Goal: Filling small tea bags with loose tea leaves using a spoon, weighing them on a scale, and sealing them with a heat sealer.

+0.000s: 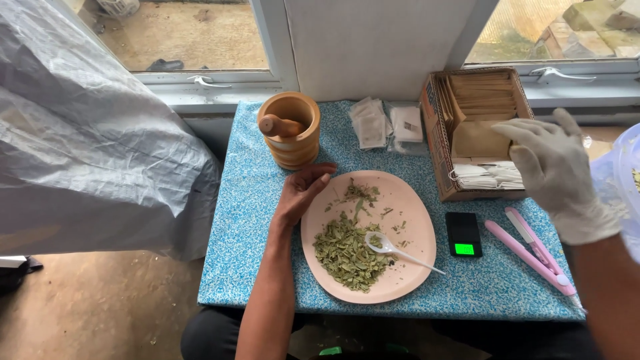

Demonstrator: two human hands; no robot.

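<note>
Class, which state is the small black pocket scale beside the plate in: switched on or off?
On. The pocket scale shows a lit green display panel at its near end. It lies flat on the blue tablecloth, with nothing on it.

a wooden mortar (291, 137) with its pestle (280, 125) stands just beyond the bare fingers (319, 179). clear sachets (371, 123) lie left of the gloved fingers (527, 133), with a small black scale (463, 234) and a pink clamp tool (533, 252) below them. a grey tarp (87, 147) hangs far left.
</note>
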